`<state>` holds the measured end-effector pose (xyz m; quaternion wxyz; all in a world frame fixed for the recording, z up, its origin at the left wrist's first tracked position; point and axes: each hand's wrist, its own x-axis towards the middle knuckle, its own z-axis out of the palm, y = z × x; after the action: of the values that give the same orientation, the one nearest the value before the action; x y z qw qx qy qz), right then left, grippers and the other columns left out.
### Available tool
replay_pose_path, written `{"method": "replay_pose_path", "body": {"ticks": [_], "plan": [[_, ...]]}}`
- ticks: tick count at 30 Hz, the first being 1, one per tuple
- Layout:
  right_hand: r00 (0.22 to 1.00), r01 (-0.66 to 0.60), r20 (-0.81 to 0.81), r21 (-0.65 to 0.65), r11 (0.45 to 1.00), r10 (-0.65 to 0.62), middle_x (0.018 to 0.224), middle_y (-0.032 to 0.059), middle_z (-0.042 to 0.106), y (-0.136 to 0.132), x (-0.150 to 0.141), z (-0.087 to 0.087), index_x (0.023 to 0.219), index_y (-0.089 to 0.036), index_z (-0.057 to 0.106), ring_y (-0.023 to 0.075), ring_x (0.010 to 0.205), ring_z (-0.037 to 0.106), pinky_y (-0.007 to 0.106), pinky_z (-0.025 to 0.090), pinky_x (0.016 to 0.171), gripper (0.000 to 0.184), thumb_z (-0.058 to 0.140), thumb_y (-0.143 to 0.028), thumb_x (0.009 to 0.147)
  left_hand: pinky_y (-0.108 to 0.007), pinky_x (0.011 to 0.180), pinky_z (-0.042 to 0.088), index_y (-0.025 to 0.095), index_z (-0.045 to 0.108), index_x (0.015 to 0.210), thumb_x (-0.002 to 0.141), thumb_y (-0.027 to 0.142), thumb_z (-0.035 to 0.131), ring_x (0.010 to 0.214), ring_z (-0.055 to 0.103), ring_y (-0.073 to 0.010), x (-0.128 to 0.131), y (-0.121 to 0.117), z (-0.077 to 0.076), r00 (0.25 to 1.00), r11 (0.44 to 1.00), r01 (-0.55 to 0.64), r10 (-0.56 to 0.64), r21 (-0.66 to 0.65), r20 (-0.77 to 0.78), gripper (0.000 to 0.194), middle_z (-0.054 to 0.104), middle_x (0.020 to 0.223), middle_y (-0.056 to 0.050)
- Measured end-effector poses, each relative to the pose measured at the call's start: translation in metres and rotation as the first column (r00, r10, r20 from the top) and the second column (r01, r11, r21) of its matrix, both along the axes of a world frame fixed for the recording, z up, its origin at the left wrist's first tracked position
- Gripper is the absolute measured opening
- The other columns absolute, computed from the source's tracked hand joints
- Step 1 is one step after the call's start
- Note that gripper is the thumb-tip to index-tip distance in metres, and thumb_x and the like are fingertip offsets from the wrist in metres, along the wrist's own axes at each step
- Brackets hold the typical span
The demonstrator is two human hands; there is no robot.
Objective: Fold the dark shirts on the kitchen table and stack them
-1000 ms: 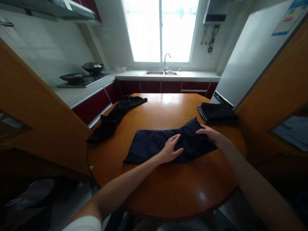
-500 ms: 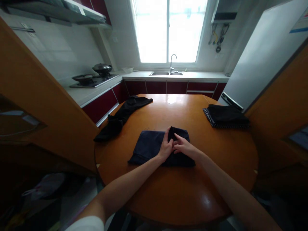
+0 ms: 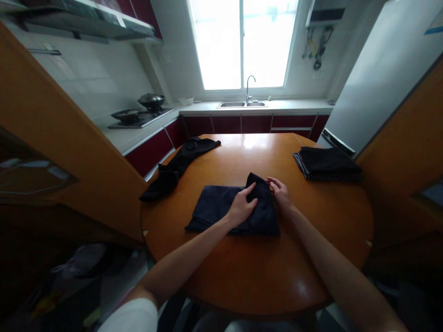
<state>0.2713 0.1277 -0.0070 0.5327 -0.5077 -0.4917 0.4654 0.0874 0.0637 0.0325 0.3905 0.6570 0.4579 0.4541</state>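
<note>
A folded dark navy garment (image 3: pixel 212 205) lies on the table in front of me, its right part raised into a peaked flap near the far edge. My left hand (image 3: pixel 242 207) rests on top of the cloth, index finger and thumb spread apart, the finger against the base of the flap. At the flap's right edge, my right hand (image 3: pixel 282 196) has its fingertips drawn together on the cloth. The underside of the garment is hidden, and its exact kind cannot be made out.
On the round wooden table (image 3: pixel 242 276), a crumpled black garment (image 3: pixel 185 157) lies at the far left. A stack of folded dark cloth (image 3: pixel 327 163) sits at the right. Beyond are a sink (image 3: pixel 232 104), a stove (image 3: pixel 138 121) with pans, and a fridge (image 3: pixel 375 83).
My hands, close together over a fold opening before, have parted. The right hand has moved right to the flap's outer edge. The left lies flatter on the cloth, and the flap stands farther out.
</note>
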Motion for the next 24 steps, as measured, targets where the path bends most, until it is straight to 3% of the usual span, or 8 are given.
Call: {"method": "replay_pose_path", "body": {"ticks": [3,5,8,10,13,18,21,24], "plan": [[0.986,-0.126,-0.109,-0.01,0.992,0.124,0.111,0.008,0.073,0.01,-0.016,0.005,0.107,-0.021,0.067,0.0237,0.103,0.068,0.033,0.054,0.086,0.045,0.06,-0.054,0.077,-0.044,0.112,0.045,0.014,0.054,0.145,0.08,0.018,0.071,0.123,0.063,-0.0289,-0.015,-0.001,0.031,0.995,0.997,0.015,-0.007,-0.078,0.102,0.067,0.065,0.136,-0.011],[0.974,-0.191,-0.12,0.037,0.981,0.194,0.101,0.0049,0.074,0.017,-0.029,0.009,0.095,-0.022,0.068,0.0224,0.098,0.067,0.032,0.053,0.086,0.04,0.063,-0.056,0.076,-0.042,0.107,0.049,0.015,0.052,0.147,0.08,0.023,0.075,0.117,0.066,-0.028,-0.038,0.0,0.048,0.987,0.989,0.039,-0.015,-0.146,0.162,0.072,0.068,0.132,-0.01],[0.959,-0.265,-0.069,0.136,0.955,0.276,0.09,0.0015,0.072,0.028,-0.051,0.012,0.086,-0.021,0.069,0.0191,0.09,0.065,0.03,0.05,0.084,0.037,0.061,-0.057,0.08,-0.04,0.104,0.051,0.017,0.051,0.148,0.076,0.033,0.083,0.115,0.067,-0.0282,-0.088,0.002,0.059,0.977,0.977,0.058,-0.014,-0.203,0.213,0.08,0.07,0.129,-0.01],[0.949,-0.314,0.032,0.173,0.934,0.313,0.082,0.0007,0.07,0.037,-0.068,0.01,0.083,-0.02,0.07,0.0178,0.081,0.063,0.028,0.049,0.077,0.038,0.061,-0.057,0.081,-0.04,0.106,0.049,0.017,0.054,0.146,0.071,0.037,0.087,0.119,0.065,-0.0296,-0.124,0.002,0.053,0.978,0.974,0.043,0.005,-0.224,0.208,0.084,0.068,0.131,-0.011],[0.917,-0.364,0.227,0.144,0.92,0.327,0.069,0.0004,0.067,0.049,-0.092,0.002,0.074,-0.018,0.07,0.0165,0.068,0.059,0.026,0.046,0.063,0.039,0.065,-0.057,0.077,-0.042,0.109,0.047,0.018,0.058,0.142,0.065,0.038,0.091,0.125,0.061,-0.0318,-0.167,-0.001,0.026,0.98,0.952,0.009,0.053,-0.306,0.192,0.086,0.065,0.137,-0.011],[0.845,-0.324,0.484,0.123,0.938,0.228,0.068,0.0031,0.07,0.062,-0.113,-0.014,0.07,-0.018,0.072,0.0167,0.065,0.061,0.026,0.045,0.059,0.028,0.07,-0.046,0.073,-0.047,0.117,0.038,0.016,0.058,0.142,0.058,0.034,0.093,0.132,0.055,-0.0338,-0.196,-0.003,-0.024,0.946,0.92,-0.009,0.135,-0.393,0.295,0.092,0.059,0.143,-0.015],[0.814,-0.321,0.546,0.141,0.937,0.197,0.071,0.0044,0.072,0.065,-0.115,-0.017,0.072,-0.018,0.074,0.0167,0.067,0.063,0.025,0.046,0.061,0.025,0.071,-0.043,0.074,-0.047,0.119,0.034,0.016,0.058,0.142,0.06,0.032,0.092,0.137,0.051,-0.0338,-0.198,-0.003,-0.031,0.941,0.926,-0.014,0.139,-0.377,0.307,0.09,0.056,0.146,-0.015],[0.806,-0.365,0.538,0.127,0.922,0.245,0.071,0.0049,0.073,0.066,-0.115,-0.014,0.073,-0.017,0.074,0.0162,0.065,0.063,0.025,0.045,0.059,0.026,0.071,-0.043,0.075,-0.046,0.119,0.034,0.017,0.057,0.143,0.064,0.029,0.088,0.138,0.05,-0.0328,-0.195,-0.007,-0.026,0.949,0.93,-0.055,0.162,-0.363,0.27,0.085,0.054,0.149,-0.013]]}}
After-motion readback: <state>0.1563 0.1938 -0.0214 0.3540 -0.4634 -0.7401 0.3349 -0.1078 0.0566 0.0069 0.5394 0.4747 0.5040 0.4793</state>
